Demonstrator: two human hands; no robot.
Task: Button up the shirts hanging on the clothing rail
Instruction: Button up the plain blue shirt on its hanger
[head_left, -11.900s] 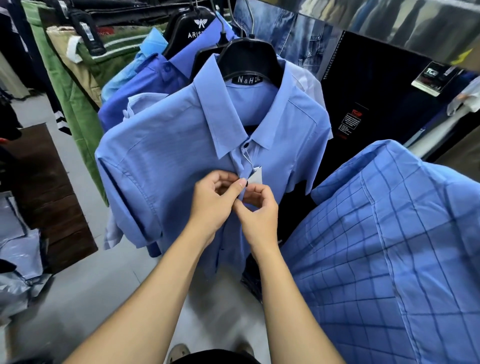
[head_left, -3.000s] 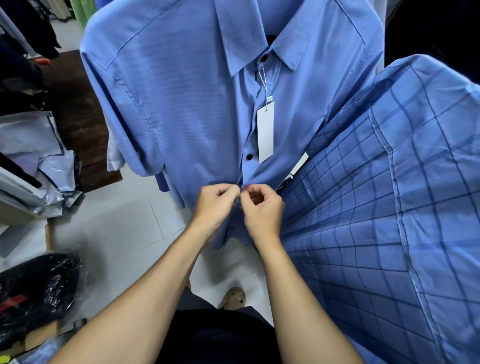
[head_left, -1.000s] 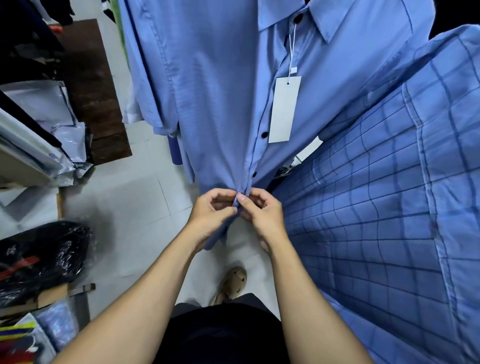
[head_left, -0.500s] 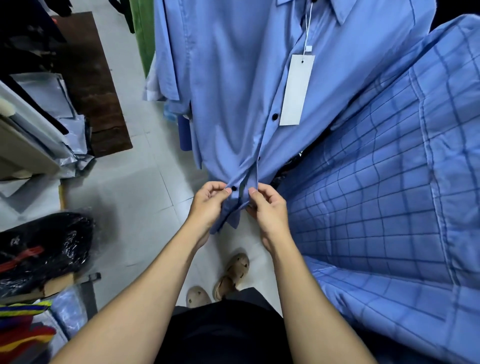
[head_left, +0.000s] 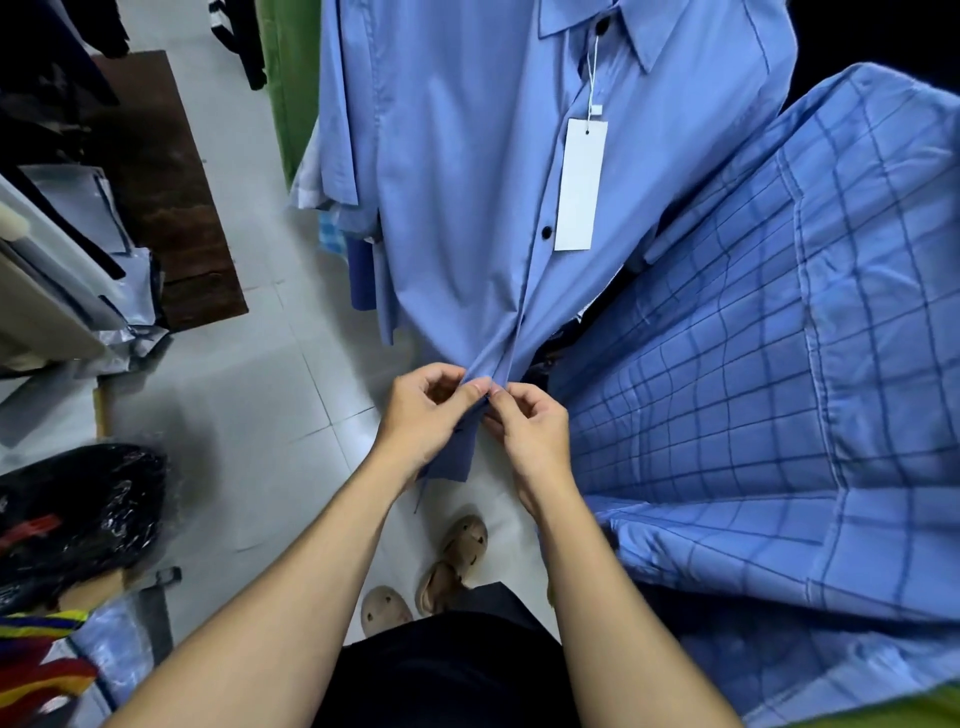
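Observation:
A plain light-blue short-sleeved shirt (head_left: 457, 171) hangs in front of me, its hanger out of frame. Dark buttons run down its front and a white paper tag (head_left: 579, 184) dangles from the collar. The placket above my hands lies closed. My left hand (head_left: 428, 415) and my right hand (head_left: 530, 426) meet at the shirt's bottom hem. Each pinches one edge of the placket between thumb and fingers, pulling the cloth taut. The button between my fingertips is hidden.
A blue checked shirt (head_left: 779, 364) hangs close on the right, against my right forearm. Green and other garments (head_left: 291, 78) hang behind. Plastic-wrapped bundles (head_left: 78, 509) and folded stock (head_left: 57, 270) sit at left on the grey tiled floor (head_left: 270, 395). My sandalled feet (head_left: 452, 561) are below.
My hands have worked down the placket from chest height to the hem. In the last half second the two front edges, held slightly apart, came together between my fingertips.

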